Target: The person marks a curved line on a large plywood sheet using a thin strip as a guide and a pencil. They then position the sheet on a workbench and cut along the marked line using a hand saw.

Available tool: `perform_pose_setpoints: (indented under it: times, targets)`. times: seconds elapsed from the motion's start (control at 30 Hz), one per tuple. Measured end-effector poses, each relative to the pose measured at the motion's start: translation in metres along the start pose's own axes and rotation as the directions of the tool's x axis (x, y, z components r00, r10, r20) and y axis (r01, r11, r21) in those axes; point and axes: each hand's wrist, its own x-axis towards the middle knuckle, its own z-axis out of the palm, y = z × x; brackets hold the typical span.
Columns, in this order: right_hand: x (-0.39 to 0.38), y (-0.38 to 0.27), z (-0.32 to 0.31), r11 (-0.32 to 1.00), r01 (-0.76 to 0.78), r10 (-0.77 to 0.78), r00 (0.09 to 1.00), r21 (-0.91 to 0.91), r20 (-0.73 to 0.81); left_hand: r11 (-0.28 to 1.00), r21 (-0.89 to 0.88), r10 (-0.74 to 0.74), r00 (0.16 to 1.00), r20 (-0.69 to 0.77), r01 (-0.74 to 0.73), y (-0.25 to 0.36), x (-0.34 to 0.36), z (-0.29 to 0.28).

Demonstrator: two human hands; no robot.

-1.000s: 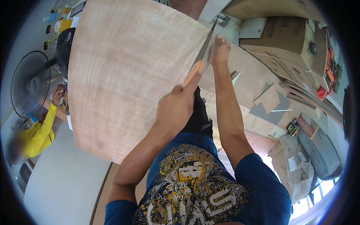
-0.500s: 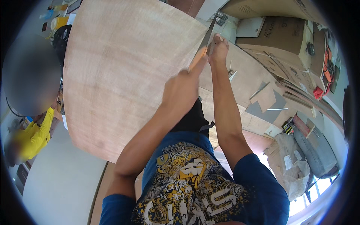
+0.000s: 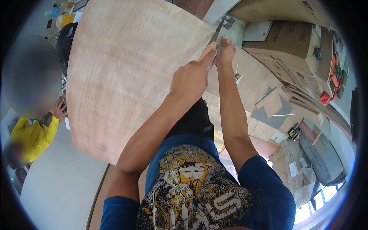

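A large sheet of pale plywood (image 3: 126, 65) fills the upper middle. My left hand (image 3: 189, 76) is closed on the orange handle (image 3: 207, 50) of a handsaw, whose grey blade (image 3: 218, 29) runs along the sheet's right edge. Close beside the blade, my right hand (image 3: 226, 51) has its fingers wrapped on what looks like the edge strip of the plywood; its exact hold is partly hidden.
A co-worker in a yellow top (image 3: 44, 136) works at the left by a black bag (image 3: 67, 44). At right are cardboard boxes (image 3: 287, 46), grey sheet offcuts (image 3: 270, 119) on a plywood surface and a wrapped grey roll (image 3: 322, 161). A white board (image 3: 57, 191) lies lower left.
My left hand has pushed up and away along the sheet's edge with the saw since a second ago. My right hand stays at about the same place.
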Motion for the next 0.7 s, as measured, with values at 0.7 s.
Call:
perform_pose_setpoints:
  times: [0.7]
  targets:
    - [-0.004,-0.004,0.002,0.999,0.011,-0.012,1.000,-0.034,-0.029,0.995,-0.069,-0.063,0.995,0.081,0.068,-0.001,-0.102,-0.042]
